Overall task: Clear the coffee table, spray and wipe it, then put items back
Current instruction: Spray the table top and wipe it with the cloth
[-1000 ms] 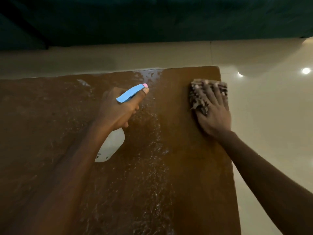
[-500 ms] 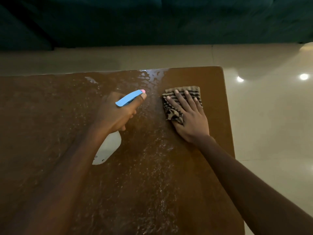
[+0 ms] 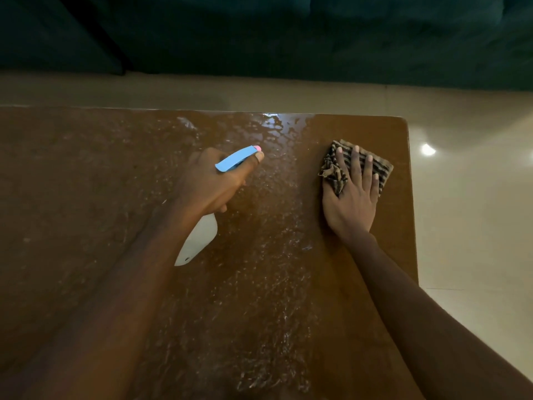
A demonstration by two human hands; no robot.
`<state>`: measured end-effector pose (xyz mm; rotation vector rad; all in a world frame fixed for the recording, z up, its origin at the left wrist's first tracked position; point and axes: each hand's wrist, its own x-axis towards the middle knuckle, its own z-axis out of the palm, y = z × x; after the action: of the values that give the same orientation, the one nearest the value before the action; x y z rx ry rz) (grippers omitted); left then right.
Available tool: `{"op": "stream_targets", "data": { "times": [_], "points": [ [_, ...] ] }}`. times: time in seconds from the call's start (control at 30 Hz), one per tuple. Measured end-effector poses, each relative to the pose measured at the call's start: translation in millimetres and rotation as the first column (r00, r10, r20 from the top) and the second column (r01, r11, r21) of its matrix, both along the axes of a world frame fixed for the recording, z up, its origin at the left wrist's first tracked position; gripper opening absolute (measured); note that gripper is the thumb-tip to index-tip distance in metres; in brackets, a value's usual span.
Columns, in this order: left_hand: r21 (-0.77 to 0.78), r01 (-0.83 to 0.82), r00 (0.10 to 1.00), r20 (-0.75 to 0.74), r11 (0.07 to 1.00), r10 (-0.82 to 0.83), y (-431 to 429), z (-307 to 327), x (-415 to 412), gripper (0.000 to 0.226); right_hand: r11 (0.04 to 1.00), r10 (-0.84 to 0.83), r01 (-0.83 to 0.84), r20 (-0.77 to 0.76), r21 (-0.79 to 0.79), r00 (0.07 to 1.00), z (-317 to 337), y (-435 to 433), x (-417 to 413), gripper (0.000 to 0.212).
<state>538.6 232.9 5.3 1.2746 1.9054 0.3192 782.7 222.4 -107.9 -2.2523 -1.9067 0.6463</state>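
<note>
The brown coffee table (image 3: 86,197) fills the view, its middle covered in shiny wet droplets. My left hand (image 3: 207,183) grips a spray bottle (image 3: 199,241) with a white body and a blue head tipped pink, held above the table's centre with the nozzle pointing away from me. My right hand (image 3: 352,194) presses flat, fingers spread, on a striped brown cloth (image 3: 380,168) near the table's far right corner.
A dark teal sofa (image 3: 288,33) runs along the far side across a strip of glossy beige floor (image 3: 467,197). The table's right edge is close beside the cloth. A light reflection shines on the floor tiles.
My right hand slid the cloth left toward the spray bottle, then back right toward the corner. The left hand with the bottle stayed nearly still.
</note>
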Motion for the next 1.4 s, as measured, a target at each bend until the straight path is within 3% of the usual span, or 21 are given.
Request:
{"op": "stream_targets", "data": {
  "times": [0.23, 0.4, 0.5, 0.6, 0.77, 0.87, 0.97, 1.03, 1.1, 1.23, 1.33, 1.4],
  "points": [
    [-0.016, 0.011, 1.000, -0.026, 1.000, -0.012, 7.5, 0.3, -28.3, 0.057, 1.000, 0.012, -0.012, 0.033, 0.000, 0.999, -2.4, 45.8, -22.6, 0.067],
    [0.018, -0.029, 0.999, 0.035, 0.999, 0.028, 8.0, 2.5, -63.2, 0.053, 0.999, 0.040, -0.039, 0.092, -0.017, 0.995, -3.5, 83.7, -85.8, 0.069],
    [0.036, -0.079, 0.995, 0.062, 0.996, 0.076, 5.9, 4.1, -85.3, 0.046, 0.974, 0.226, -0.226, 0.088, -0.015, 0.970, -0.7, 84.0, -141.9, 0.068],
    [0.045, -0.089, 0.996, 0.036, 0.995, 0.087, 3.5, 8.3, -102.2, 0.048, 0.891, 0.452, -0.453, 0.118, -0.019, 0.884, -2.5, 50.5, -175.0, 0.068],
    [0.010, -0.098, 0.994, 0.046, 0.995, 0.098, 2.0, 11.3, -124.0, 0.050, 0.716, 0.696, -0.698, 0.116, -0.030, 0.709, 0.6, -7.6, -123.3, 0.067],
    [-0.015, -0.099, 0.993, 0.065, 0.995, 0.100, 3.1, 11.3, -134.0, 0.049, 0.839, 0.545, -0.540, 0.107, -0.069, 0.832, 5.8, -13.1, -73.9, 0.070],
    [-0.014, -0.099, 0.993, 0.066, 0.995, 0.100, 3.9, 9.9, -141.4, 0.052, 0.982, 0.186, -0.179, 0.125, -0.065, 0.975, 5.6, 13.1, -68.8, 0.069],
    [-0.012, -0.111, 0.991, 0.079, 0.994, 0.111, 3.8, 9.6, -146.1, 0.051, 0.999, -0.009, 0.014, 0.142, -0.037, 0.990, 3.4, 41.4, -95.7, 0.070],
    [0.000, -0.119, 0.989, 0.086, 0.993, 0.119, 2.7, 9.1, -149.3, 0.049, 0.998, -0.049, 0.054, 0.150, -0.029, 0.987, 1.7, 67.4, -132.4, 0.070],
    [0.002, -0.130, 0.989, 0.069, 0.992, 0.129, -1.2, 8.4, -155.1, 0.046, 0.964, 0.264, -0.263, 0.134, -0.032, 0.955, -0.1, 79.0, -206.3, 0.069],
    [-0.002, -0.109, 0.991, 0.084, 0.994, 0.109, -2.2, 8.5, -155.7, 0.047, 0.831, 0.552, -0.556, 0.142, -0.017, 0.822, -1.0, 49.0, -220.1, 0.069],
    [-0.022, -0.102, 0.989, 0.102, 0.995, 0.103, -2.9, 8.1, -154.5, 0.051, 0.749, 0.657, -0.662, 0.136, -0.009, 0.742, -2.4, 28.2, -198.0, 0.068]
  ]
}}
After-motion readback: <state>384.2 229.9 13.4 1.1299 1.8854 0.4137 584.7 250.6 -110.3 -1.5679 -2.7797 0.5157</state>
